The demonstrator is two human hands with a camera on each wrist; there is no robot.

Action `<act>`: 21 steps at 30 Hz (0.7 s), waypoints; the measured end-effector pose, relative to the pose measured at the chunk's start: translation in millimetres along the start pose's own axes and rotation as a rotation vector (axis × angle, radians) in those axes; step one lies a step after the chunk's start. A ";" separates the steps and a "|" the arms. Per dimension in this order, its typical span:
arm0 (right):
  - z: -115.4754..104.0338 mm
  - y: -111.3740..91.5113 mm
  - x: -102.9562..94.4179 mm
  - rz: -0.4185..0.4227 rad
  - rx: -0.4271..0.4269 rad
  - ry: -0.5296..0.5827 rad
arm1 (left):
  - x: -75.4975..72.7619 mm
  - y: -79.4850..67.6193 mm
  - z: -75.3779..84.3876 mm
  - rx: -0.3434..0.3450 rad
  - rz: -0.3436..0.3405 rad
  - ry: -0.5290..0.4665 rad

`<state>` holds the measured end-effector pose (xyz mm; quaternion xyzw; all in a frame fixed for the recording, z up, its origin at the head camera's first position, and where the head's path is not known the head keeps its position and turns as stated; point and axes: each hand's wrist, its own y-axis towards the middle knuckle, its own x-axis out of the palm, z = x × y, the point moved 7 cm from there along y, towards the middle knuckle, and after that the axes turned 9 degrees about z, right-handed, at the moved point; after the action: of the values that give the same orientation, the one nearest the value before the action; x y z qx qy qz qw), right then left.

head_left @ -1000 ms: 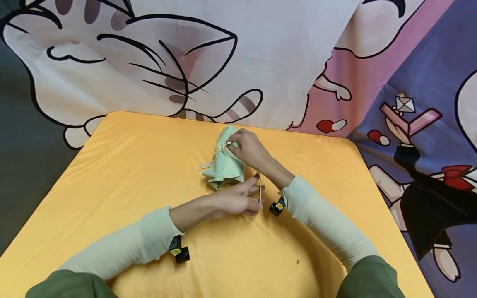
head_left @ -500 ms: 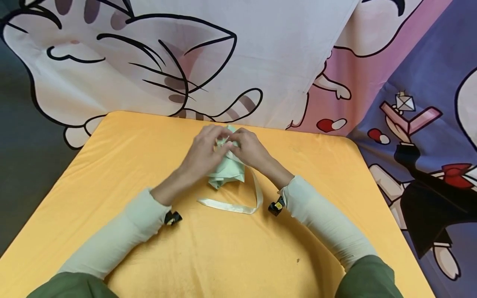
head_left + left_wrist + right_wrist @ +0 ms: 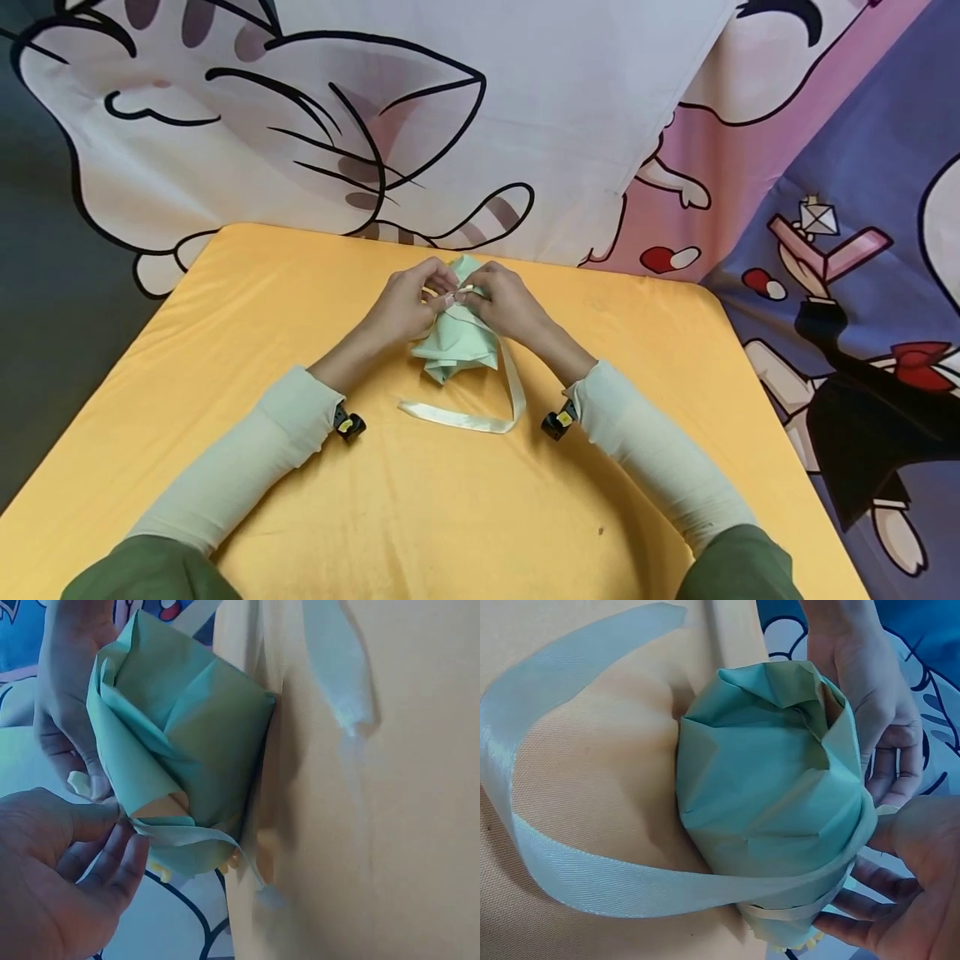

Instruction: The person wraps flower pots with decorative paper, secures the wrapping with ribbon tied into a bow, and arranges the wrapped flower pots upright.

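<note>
A small bundle wrapped in mint-green paper (image 3: 459,343), shaped like a little bouquet, lies on the yellow table. Pale satin ribbon (image 3: 630,889) circles its narrower part. My left hand (image 3: 405,302) pinches the ribbon at the tie with thumb and fingertips; the left wrist view shows a short ribbon tail (image 3: 191,835) leaving that pinch. On the other side of the tie, my right hand (image 3: 512,305) pinches a bit of ribbon between thumb and finger. Fingers partly hide the knot. Small yellow bits (image 3: 160,871) peek out at the narrow end.
The ribbon's long tail (image 3: 465,419) curves over the yellow cloth-covered table (image 3: 450,517) in front of the bundle. Behind the table's far edge hangs a curtain (image 3: 570,108) printed with cartoon figures. Each wrist carries a small black camera (image 3: 558,420).
My left hand has let go of the long ribbon tail and moved up to the tie. That tail now lies on the table. My right hand stays at the tie.
</note>
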<state>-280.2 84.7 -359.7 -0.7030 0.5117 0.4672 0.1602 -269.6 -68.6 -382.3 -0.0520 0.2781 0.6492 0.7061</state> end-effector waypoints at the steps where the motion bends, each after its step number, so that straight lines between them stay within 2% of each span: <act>1: 0.3 0.1 -0.4 -0.006 -0.002 0.006 | 0.4 0.8 0.7 -0.006 -0.001 0.006; 7: 0.7 -1.1 -2.2 -0.032 -0.019 0.022 | 3.0 2.5 0.0 -0.042 0.012 0.018; 11: 0.9 -4.0 -2.5 -0.020 -0.020 0.012 | 5.6 2.4 -0.2 -0.051 0.020 0.009; 21: 3.5 -9.1 -2.2 0.010 -0.009 0.039 | 10.3 3.7 0.6 -0.039 0.122 0.074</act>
<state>-274.1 92.3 -362.1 -0.7101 0.5161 0.4566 0.1446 -272.9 -58.7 -385.5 -0.0728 0.2941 0.6938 0.6533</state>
